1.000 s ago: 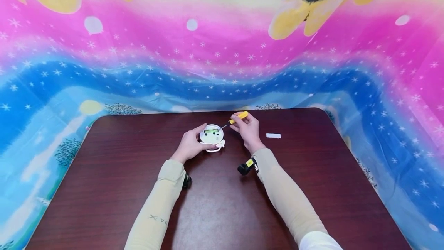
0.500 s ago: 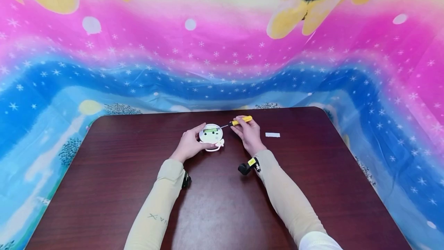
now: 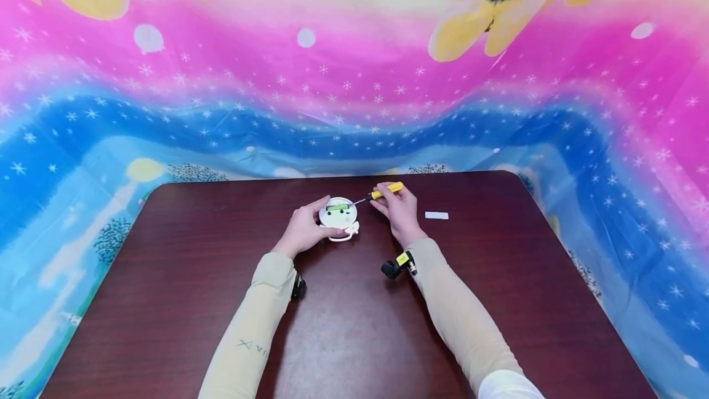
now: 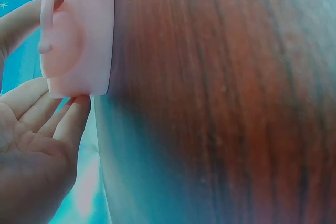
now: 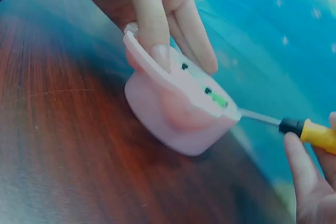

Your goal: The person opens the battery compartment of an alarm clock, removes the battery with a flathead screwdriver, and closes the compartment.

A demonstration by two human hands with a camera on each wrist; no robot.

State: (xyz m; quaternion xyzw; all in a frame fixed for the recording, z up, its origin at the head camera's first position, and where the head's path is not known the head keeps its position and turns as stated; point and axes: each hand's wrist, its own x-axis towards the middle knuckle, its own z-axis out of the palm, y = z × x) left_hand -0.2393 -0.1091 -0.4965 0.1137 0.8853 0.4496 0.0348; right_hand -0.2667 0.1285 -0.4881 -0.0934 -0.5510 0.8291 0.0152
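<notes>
My left hand (image 3: 301, 229) grips a round, pale device (image 3: 339, 221) with a curved handle, thumb on the near side and fingers on the far side. Its flat face is turned up and has a slot with a bright green cylinder, seemingly a battery (image 3: 336, 207), plus small dark holes. My right hand (image 3: 401, 214) pinches a screwdriver (image 3: 390, 189) with a yellow handle. The screwdriver's metal tip meets the right end of the slot. In the right wrist view, its shaft (image 5: 260, 117) reaches the edge of the device (image 5: 181, 108); the exact contact is hard to see.
A small white rectangular piece (image 3: 436, 215) lies on the dark wood table (image 3: 354, 325), to the right of my right hand. Behind the table's far edge hangs a colourful printed cloth (image 3: 354, 91). Each wrist carries a black camera.
My right hand has shifted slightly right, and the screwdriver lies at a flatter angle. More of the green battery shows in the slot. The left hand and device have stayed nearly still.
</notes>
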